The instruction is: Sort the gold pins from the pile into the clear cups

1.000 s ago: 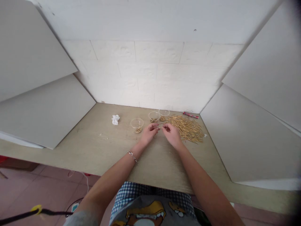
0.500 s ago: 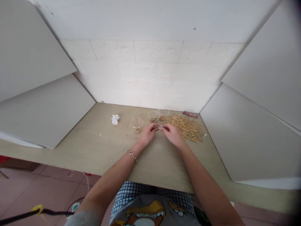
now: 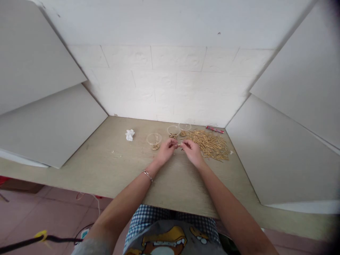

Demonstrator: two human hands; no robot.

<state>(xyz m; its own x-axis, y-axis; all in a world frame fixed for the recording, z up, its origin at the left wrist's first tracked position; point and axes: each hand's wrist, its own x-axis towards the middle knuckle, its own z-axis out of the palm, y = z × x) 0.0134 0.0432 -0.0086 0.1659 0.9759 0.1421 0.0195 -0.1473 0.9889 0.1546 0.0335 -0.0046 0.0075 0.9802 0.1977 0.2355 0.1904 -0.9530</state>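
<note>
My left hand (image 3: 167, 150) is closed in a pinch at one end of a thin gold-coloured stick (image 3: 179, 145). At its other end, my right hand (image 3: 192, 151) pinches it too, so the stick lies across the small gap between my fingertips. What it is exactly is too small to make out. Just right of my right hand spreads a pile of similar thin gold sticks (image 3: 212, 143). Left of my left hand stands a clear round cup (image 3: 154, 139) with small gold pieces at its bottom.
Behind my hands stand two more clear cups, one (image 3: 173, 131) with small dark and gold pieces, the other (image 3: 185, 126) with gold ones. A red tube-like item (image 3: 214, 129) lies by the wall. Crumpled white tissue (image 3: 130, 135) rests at left. Grey panels (image 3: 289, 152) flank the table.
My right hand has shifted slightly left, closer to my left hand. The stick stays between the fingertips of both hands, and the cups and pile look unchanged.
</note>
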